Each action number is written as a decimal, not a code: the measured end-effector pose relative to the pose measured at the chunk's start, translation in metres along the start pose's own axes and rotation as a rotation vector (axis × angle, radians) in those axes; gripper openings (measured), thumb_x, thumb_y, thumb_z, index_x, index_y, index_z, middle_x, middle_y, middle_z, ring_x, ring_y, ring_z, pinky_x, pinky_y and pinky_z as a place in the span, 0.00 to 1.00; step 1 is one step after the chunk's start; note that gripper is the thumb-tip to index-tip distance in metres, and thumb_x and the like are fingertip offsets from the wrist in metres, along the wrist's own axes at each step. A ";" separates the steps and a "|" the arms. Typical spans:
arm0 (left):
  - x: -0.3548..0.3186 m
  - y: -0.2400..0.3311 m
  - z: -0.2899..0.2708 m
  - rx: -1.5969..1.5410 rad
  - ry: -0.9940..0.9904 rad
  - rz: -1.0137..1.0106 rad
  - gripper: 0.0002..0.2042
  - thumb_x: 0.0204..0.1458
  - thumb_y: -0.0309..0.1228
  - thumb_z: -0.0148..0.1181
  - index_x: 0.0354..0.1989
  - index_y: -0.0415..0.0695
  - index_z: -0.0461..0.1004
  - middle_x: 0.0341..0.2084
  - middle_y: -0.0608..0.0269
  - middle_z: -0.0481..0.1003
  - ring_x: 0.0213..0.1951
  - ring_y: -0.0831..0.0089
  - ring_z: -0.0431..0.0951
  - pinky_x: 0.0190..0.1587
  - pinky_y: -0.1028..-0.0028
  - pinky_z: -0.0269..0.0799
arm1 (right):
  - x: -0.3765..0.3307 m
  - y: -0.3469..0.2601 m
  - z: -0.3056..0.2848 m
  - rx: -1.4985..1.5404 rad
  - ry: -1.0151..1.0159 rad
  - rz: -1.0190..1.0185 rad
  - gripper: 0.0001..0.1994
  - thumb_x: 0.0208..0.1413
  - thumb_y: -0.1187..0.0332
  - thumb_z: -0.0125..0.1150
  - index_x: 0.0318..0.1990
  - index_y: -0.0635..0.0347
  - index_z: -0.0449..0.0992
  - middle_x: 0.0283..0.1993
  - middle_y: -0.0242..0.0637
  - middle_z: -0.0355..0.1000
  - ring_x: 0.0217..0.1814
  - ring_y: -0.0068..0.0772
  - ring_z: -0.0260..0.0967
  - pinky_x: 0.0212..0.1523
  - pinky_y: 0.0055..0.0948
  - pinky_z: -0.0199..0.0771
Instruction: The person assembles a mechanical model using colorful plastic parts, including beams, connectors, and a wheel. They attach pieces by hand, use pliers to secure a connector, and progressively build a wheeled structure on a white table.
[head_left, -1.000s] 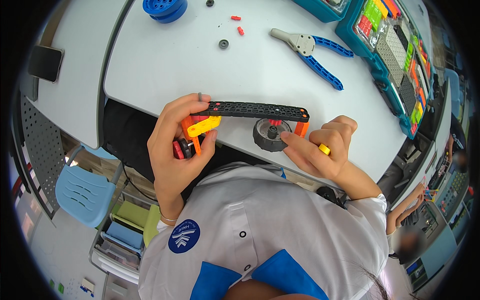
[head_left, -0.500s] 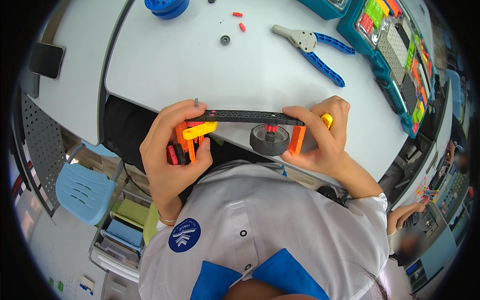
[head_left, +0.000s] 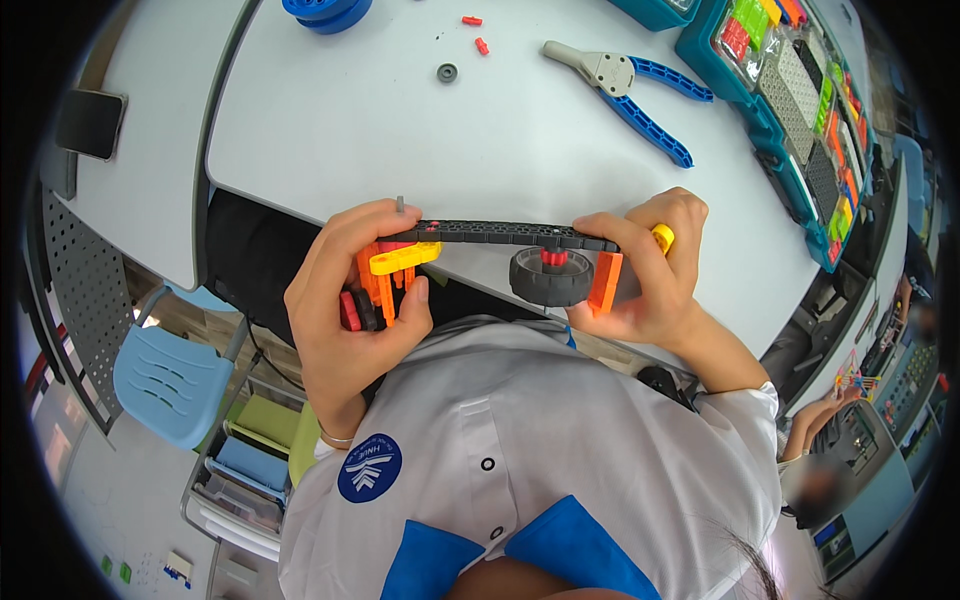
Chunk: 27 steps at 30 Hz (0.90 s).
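Note:
Between my hands, above the table's near edge, is a toy building-set model with a long black perforated plate point(head_left: 497, 232) held level. My left hand point(head_left: 345, 290) is closed round its left end, where a yellow beam point(head_left: 398, 258), orange pieces point(head_left: 385, 295) and a red-and-black wheel point(head_left: 352, 310) hang beneath; a grey pin point(head_left: 400, 204) sticks up there. My right hand point(head_left: 655, 275) grips the right end, fingertips on top and thumb below by an orange block point(head_left: 605, 281). Under the plate sits a black wheel point(head_left: 551, 277) with a red hub. A yellow piece point(head_left: 663, 238) shows by my right fingers.
Blue-handled pliers point(head_left: 618, 85) lie on the white table point(head_left: 380, 120). Beyond are a grey ring point(head_left: 447, 73), small red pins point(head_left: 482, 46) and a blue wheel rim point(head_left: 327, 12). A teal parts case point(head_left: 765, 125) stands at the right. A phone point(head_left: 90, 123) lies far left.
Both hands and the model have shifted slightly to the right. The wheel under the plate has tilted, so less of its side face shows.

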<state>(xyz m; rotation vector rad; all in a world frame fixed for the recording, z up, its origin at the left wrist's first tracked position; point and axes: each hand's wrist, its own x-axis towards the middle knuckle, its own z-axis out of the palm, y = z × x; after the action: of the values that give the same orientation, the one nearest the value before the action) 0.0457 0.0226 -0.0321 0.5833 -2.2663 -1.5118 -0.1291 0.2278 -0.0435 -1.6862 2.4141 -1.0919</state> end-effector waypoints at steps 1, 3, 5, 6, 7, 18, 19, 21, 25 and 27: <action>0.000 -0.001 0.000 0.002 -0.001 0.001 0.24 0.36 0.15 0.63 0.47 0.37 0.76 0.44 0.52 0.77 0.41 0.69 0.80 0.38 0.78 0.75 | 0.000 0.000 0.000 -0.001 -0.003 0.004 0.23 0.30 0.57 0.71 0.39 0.54 0.79 0.31 0.30 0.60 0.35 0.33 0.56 0.42 0.35 0.48; -0.001 -0.001 0.000 0.003 -0.001 0.000 0.24 0.36 0.15 0.64 0.48 0.37 0.76 0.44 0.53 0.77 0.41 0.70 0.79 0.39 0.78 0.75 | 0.000 0.000 -0.001 -0.002 -0.010 0.009 0.24 0.29 0.57 0.71 0.39 0.54 0.79 0.31 0.30 0.60 0.35 0.33 0.56 0.42 0.35 0.48; -0.001 0.000 0.000 0.002 0.002 -0.004 0.24 0.36 0.15 0.64 0.48 0.37 0.76 0.44 0.53 0.76 0.41 0.70 0.79 0.39 0.78 0.75 | 0.001 0.000 -0.001 -0.003 -0.011 0.004 0.24 0.29 0.57 0.72 0.40 0.54 0.79 0.31 0.30 0.60 0.35 0.33 0.56 0.42 0.35 0.48; -0.001 0.000 0.001 -0.004 0.008 0.007 0.24 0.36 0.15 0.64 0.48 0.37 0.75 0.45 0.53 0.76 0.41 0.69 0.79 0.39 0.78 0.75 | 0.001 0.000 -0.001 -0.006 -0.009 0.004 0.24 0.29 0.57 0.72 0.40 0.54 0.79 0.31 0.30 0.60 0.35 0.33 0.56 0.42 0.35 0.48; -0.001 -0.001 0.001 -0.010 0.014 0.017 0.24 0.36 0.14 0.64 0.48 0.37 0.75 0.45 0.53 0.76 0.41 0.69 0.79 0.39 0.78 0.76 | 0.001 0.000 0.000 -0.012 -0.008 0.004 0.24 0.29 0.57 0.73 0.40 0.54 0.79 0.31 0.30 0.60 0.35 0.33 0.56 0.42 0.35 0.48; 0.000 -0.004 0.002 -0.018 0.027 0.032 0.24 0.38 0.14 0.64 0.49 0.37 0.75 0.47 0.52 0.75 0.44 0.68 0.79 0.42 0.77 0.76 | 0.000 0.001 0.001 -0.020 -0.016 0.013 0.25 0.31 0.57 0.74 0.42 0.54 0.80 0.32 0.31 0.60 0.36 0.33 0.56 0.42 0.34 0.47; 0.001 -0.004 0.003 -0.014 0.021 0.025 0.24 0.38 0.14 0.64 0.49 0.37 0.75 0.47 0.52 0.75 0.44 0.69 0.79 0.42 0.77 0.76 | 0.001 0.001 0.000 -0.018 -0.027 0.023 0.26 0.31 0.58 0.74 0.43 0.54 0.80 0.32 0.32 0.60 0.36 0.33 0.56 0.42 0.34 0.48; 0.002 -0.004 0.003 -0.002 -0.004 -0.006 0.24 0.40 0.14 0.64 0.51 0.36 0.74 0.49 0.52 0.75 0.46 0.69 0.79 0.43 0.78 0.76 | 0.003 0.002 -0.001 -0.015 -0.049 0.043 0.26 0.31 0.59 0.75 0.43 0.54 0.80 0.33 0.32 0.60 0.37 0.34 0.56 0.42 0.34 0.48; 0.005 -0.003 0.003 0.013 -0.007 -0.040 0.25 0.41 0.15 0.65 0.53 0.37 0.74 0.51 0.52 0.75 0.40 0.75 0.79 0.39 0.81 0.73 | 0.004 0.003 -0.001 -0.018 -0.088 0.087 0.27 0.32 0.60 0.75 0.46 0.55 0.78 0.35 0.33 0.60 0.39 0.35 0.56 0.43 0.35 0.48; 0.006 -0.001 0.001 0.028 0.005 -0.080 0.26 0.40 0.16 0.68 0.53 0.38 0.74 0.52 0.54 0.75 0.31 0.82 0.75 0.32 0.84 0.69 | 0.007 0.003 -0.001 -0.009 -0.105 0.107 0.27 0.34 0.61 0.76 0.47 0.55 0.78 0.36 0.34 0.60 0.40 0.35 0.56 0.43 0.35 0.49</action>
<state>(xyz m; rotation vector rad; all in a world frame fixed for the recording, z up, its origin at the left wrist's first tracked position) 0.0402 0.0202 -0.0327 0.6918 -2.2890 -1.5164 -0.1349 0.2232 -0.0416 -1.5539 2.4167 -0.9557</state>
